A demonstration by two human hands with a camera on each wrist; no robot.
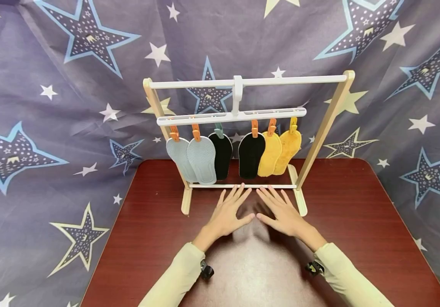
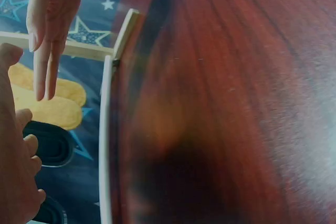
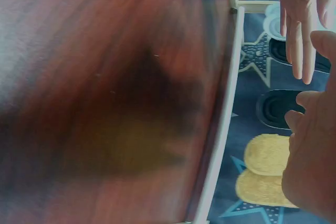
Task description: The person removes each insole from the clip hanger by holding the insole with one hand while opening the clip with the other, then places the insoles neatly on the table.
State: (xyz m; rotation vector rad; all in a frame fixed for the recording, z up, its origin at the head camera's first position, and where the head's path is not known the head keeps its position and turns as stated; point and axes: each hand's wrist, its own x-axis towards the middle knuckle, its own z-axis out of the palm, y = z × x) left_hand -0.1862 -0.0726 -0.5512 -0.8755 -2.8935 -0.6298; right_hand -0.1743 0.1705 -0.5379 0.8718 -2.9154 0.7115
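Both hands hover over the table in front of a small wooden rack (image 1: 324,128), fingers spread and straight, holding nothing. The left hand (image 1: 227,212) and right hand (image 1: 283,214) have their thumb tips close together. On the rack's top bar (image 1: 193,84) hangs a white clip hanger (image 1: 204,119). From its clips hang insoles: two light grey ones (image 1: 202,160) at left, a black one (image 1: 223,157) on a green clip, another black one (image 1: 251,155), and two yellow ones (image 1: 289,149) at right. The left wrist view shows the yellow insoles (image 2: 52,109) beyond the fingers.
The dark red table (image 1: 147,238) extends around the rack. A white lower bar (image 1: 223,186) runs between the rack's feet, just beyond the fingertips. A grey-blue curtain (image 1: 70,106) with stars hangs behind. Dark wrist straps (image 1: 206,270) sit at both sleeve cuffs.
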